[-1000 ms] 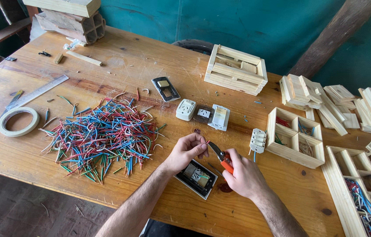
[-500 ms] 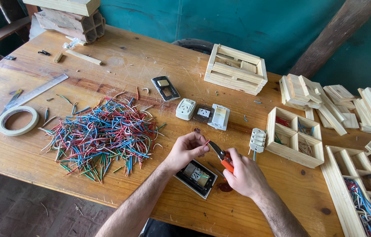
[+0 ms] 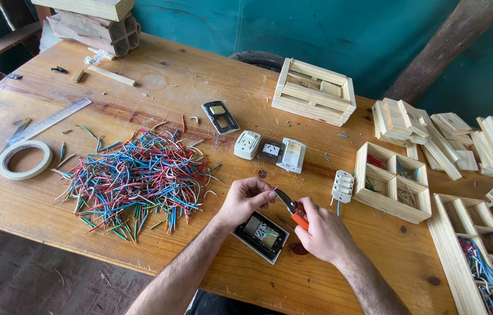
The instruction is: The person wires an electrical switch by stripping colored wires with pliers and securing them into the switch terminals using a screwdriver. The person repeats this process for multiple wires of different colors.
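Wire piece [image 3: 274,189] between left hand's fingers [image 3: 261,195] too small to tell.

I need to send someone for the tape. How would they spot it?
Start at the big pile of coloured wire pieces on the wooden table. Just beyond its left edge lies the roll of masking tape, flat beside a metal ruler. It is the only ring there: pale cream with an open centre.

No packages, labels, signs or screens show anywhere here, neither on the worktop [image 3: 159,87] nor around it.
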